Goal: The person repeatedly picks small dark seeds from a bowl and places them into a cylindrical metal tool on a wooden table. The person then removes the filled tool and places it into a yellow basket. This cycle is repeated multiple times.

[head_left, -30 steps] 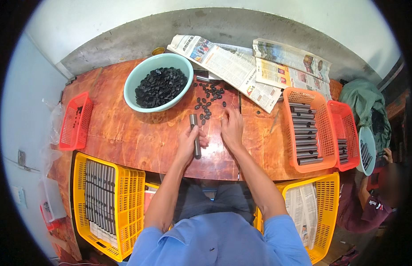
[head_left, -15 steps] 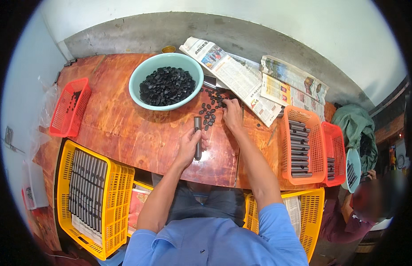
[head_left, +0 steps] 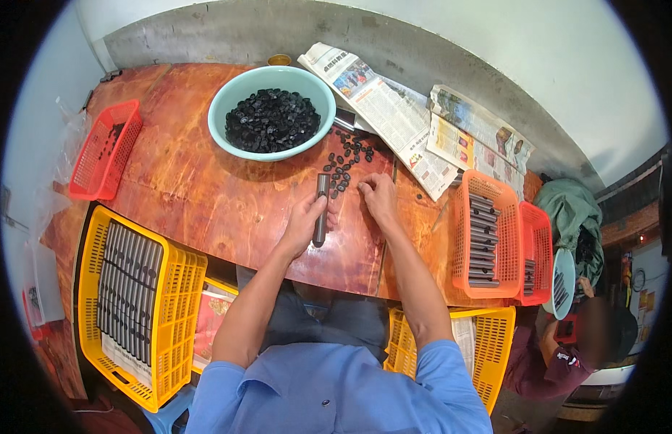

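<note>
- Head view: our left hand (head_left: 301,226) grips a tube (head_left: 320,210) upright-ish on the table (head_left: 198,195); it could slip.
- Our right hand (head_left: 379,199) pinches at loose caps (head_left: 345,160) beside the bowl (head_left: 227,101); they may scatter.

Dark slender metal tube (head_left: 320,210), lengthwise on the wooden table, beside scattered small black pieces (head_left: 345,160).

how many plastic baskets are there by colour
Yellow plastic baskets: 2 (the other sits lower right)
Orange plastic basket: 1
Red plastic baskets: 2 (the second beside the orange one)
Total: 5
</note>
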Action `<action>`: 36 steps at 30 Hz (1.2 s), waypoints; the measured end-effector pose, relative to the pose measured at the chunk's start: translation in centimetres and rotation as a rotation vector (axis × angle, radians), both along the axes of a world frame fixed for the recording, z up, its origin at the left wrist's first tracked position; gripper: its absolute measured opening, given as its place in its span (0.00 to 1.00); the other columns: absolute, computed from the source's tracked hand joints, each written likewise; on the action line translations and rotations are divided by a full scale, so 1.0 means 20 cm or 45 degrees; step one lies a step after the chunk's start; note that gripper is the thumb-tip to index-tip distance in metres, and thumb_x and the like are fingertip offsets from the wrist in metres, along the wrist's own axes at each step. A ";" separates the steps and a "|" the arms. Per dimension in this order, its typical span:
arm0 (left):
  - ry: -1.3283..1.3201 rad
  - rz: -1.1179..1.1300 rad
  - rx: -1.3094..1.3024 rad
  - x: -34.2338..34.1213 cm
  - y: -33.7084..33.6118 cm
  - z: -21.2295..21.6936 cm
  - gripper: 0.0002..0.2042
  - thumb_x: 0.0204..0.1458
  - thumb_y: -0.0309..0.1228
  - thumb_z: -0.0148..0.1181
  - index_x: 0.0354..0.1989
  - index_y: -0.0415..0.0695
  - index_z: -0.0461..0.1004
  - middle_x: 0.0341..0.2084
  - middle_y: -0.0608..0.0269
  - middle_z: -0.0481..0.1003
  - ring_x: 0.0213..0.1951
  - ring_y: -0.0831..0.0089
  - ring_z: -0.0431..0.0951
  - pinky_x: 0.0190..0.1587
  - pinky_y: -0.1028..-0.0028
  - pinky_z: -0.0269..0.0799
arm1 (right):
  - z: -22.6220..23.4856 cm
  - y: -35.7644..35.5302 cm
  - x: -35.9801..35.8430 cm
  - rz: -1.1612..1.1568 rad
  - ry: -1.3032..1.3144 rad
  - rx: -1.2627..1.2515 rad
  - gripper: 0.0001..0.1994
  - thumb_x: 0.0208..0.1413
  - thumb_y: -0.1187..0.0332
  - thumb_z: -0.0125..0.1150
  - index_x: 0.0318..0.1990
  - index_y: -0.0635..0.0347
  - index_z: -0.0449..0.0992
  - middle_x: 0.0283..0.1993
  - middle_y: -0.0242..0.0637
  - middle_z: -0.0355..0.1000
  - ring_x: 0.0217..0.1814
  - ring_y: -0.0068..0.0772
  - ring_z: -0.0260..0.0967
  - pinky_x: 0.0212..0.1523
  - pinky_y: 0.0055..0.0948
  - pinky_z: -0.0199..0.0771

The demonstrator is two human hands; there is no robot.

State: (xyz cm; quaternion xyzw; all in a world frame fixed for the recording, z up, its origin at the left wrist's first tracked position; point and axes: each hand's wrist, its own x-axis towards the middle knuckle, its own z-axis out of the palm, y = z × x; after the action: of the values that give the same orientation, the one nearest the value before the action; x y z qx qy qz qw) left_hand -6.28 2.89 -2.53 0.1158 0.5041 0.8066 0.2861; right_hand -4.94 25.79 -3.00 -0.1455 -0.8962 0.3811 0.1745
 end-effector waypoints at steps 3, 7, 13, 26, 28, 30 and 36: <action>0.005 0.016 0.016 0.01 0.00 0.01 0.19 0.72 0.39 0.49 0.61 0.37 0.70 0.34 0.61 0.76 0.32 0.75 0.80 0.36 0.75 0.79 | -0.01 0.05 0.00 -0.005 -0.068 -0.085 0.11 0.58 0.71 0.63 0.45 0.65 0.82 0.40 0.52 0.80 0.46 0.53 0.79 0.50 0.43 0.77; -0.115 0.001 0.103 0.00 0.00 0.01 0.15 0.71 0.36 0.48 0.57 0.37 0.70 0.36 0.59 0.76 0.34 0.73 0.81 0.38 0.74 0.79 | 0.02 0.10 0.03 0.162 0.005 -0.029 0.13 0.57 0.73 0.63 0.50 0.63 0.81 0.45 0.51 0.80 0.51 0.51 0.77 0.53 0.43 0.76; -0.226 -0.052 0.209 -0.01 -0.02 0.04 0.12 0.68 0.27 0.47 0.56 0.35 0.67 0.41 0.53 0.76 0.36 0.68 0.81 0.40 0.71 0.79 | 0.19 0.04 0.12 0.243 -0.183 0.129 0.14 0.55 0.70 0.68 0.47 0.64 0.81 0.46 0.50 0.76 0.52 0.53 0.76 0.53 0.44 0.75; -0.212 -0.106 0.205 0.00 -0.04 0.06 0.17 0.66 0.23 0.50 0.62 0.34 0.62 0.45 0.47 0.75 0.40 0.66 0.81 0.45 0.69 0.80 | 0.19 -0.04 0.14 0.084 -0.308 0.271 0.11 0.52 0.69 0.69 0.41 0.64 0.79 0.45 0.51 0.75 0.54 0.53 0.73 0.53 0.47 0.72; -0.208 -0.106 0.197 0.00 -0.03 0.06 0.18 0.66 0.23 0.50 0.62 0.34 0.62 0.45 0.48 0.75 0.39 0.67 0.81 0.45 0.69 0.80 | 0.19 -0.05 0.16 0.100 -0.236 0.261 0.11 0.51 0.70 0.69 0.41 0.64 0.79 0.46 0.51 0.76 0.54 0.54 0.74 0.53 0.47 0.73; -0.204 -0.109 0.196 0.00 -0.03 0.05 0.18 0.66 0.23 0.50 0.63 0.34 0.61 0.45 0.48 0.75 0.40 0.67 0.81 0.45 0.69 0.80 | 0.14 -0.04 0.19 0.170 0.007 0.267 0.11 0.51 0.70 0.70 0.41 0.64 0.79 0.46 0.51 0.76 0.53 0.54 0.74 0.53 0.48 0.73; -0.215 -0.118 0.197 0.00 -0.03 0.04 0.23 0.65 0.24 0.54 0.67 0.35 0.59 0.46 0.49 0.75 0.42 0.64 0.82 0.48 0.67 0.82 | 0.17 -0.01 0.19 0.322 -0.204 0.336 0.16 0.49 0.72 0.72 0.45 0.65 0.79 0.42 0.49 0.78 0.45 0.53 0.77 0.48 0.45 0.76</action>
State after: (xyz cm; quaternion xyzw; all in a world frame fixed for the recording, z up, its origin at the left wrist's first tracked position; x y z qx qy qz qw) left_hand -6.26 2.34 -1.64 0.0925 0.4086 0.8359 0.3546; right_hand -1.06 25.64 0.40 -0.0375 -0.9605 0.2663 0.0709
